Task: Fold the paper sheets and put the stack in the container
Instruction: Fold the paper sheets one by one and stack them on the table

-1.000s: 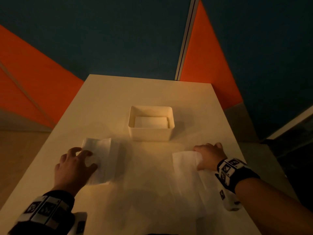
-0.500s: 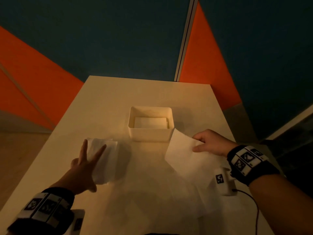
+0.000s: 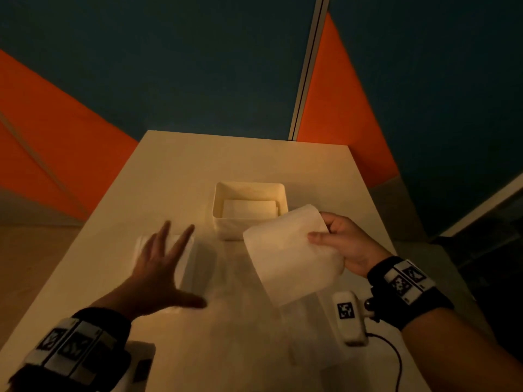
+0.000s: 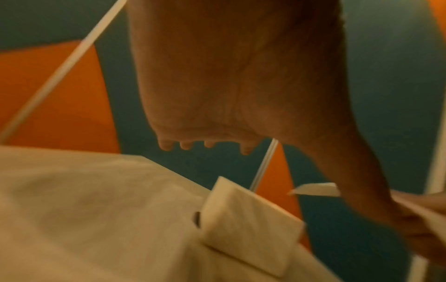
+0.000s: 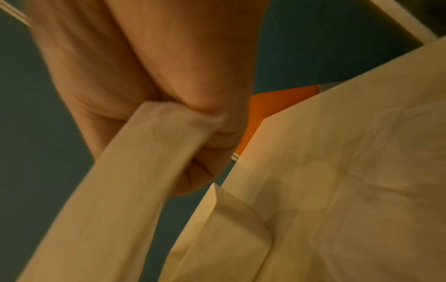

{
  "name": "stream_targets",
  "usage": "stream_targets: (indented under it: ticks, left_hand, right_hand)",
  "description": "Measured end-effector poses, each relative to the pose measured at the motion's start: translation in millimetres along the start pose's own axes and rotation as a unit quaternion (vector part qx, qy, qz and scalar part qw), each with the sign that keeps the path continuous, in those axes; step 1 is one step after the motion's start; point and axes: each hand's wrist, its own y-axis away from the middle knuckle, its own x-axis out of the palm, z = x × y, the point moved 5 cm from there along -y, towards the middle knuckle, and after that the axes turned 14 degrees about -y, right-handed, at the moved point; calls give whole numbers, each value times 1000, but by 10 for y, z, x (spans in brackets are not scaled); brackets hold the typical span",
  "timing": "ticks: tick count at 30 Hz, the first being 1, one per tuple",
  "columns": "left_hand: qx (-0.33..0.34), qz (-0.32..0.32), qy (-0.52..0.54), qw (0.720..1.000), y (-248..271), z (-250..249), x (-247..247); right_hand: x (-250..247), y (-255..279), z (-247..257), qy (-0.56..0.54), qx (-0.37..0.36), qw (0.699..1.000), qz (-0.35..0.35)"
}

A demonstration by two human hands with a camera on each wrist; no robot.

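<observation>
White paper sheet (image 3: 288,256) pinched in raised right hand (image 3: 343,244), left hand (image 3: 158,273) splayed, empty.

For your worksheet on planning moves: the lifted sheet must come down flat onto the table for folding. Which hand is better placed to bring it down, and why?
The right hand: it already pinches the lifted sheet above the table. The left hand is open, fingers spread, over the folded stack.

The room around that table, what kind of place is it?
Probably an office or a recording booth, not a home: a plain white table stands against teal and orange wall panels, and marker-printed bands wrap both of the person's wrists.
</observation>
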Motion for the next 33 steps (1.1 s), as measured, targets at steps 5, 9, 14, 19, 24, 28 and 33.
stream_targets:
  ticks: [5, 9, 14, 19, 24, 28, 33]
  left_hand:
    - [29, 91, 411, 907, -103, -582, -20]
    - [54, 88, 591, 800, -195, -829, -54]
    - [86, 1, 638, 766, -313, -855, -162]
    - [115, -29, 574, 810, -272, -817, -274]
    - [149, -1, 559, 816, -188, -732, -321]
    - [169, 58, 548, 817, -120, -729, -296]
    - [184, 111, 463, 860, -99, -823, -130]
  right_hand:
    - [216, 16, 60, -76, -48, 996, 2]
    - [339, 25, 21, -127, -69, 989, -6]
    - [339, 51, -38, -149, -58, 987, -9]
    - [275, 71, -40, -157, -24, 987, -17]
    - [260, 108, -60, -188, 32, 982, 3]
    - [365, 92, -81, -40, 9, 998, 48]
    - [617, 91, -129, 47, 29, 990, 127]
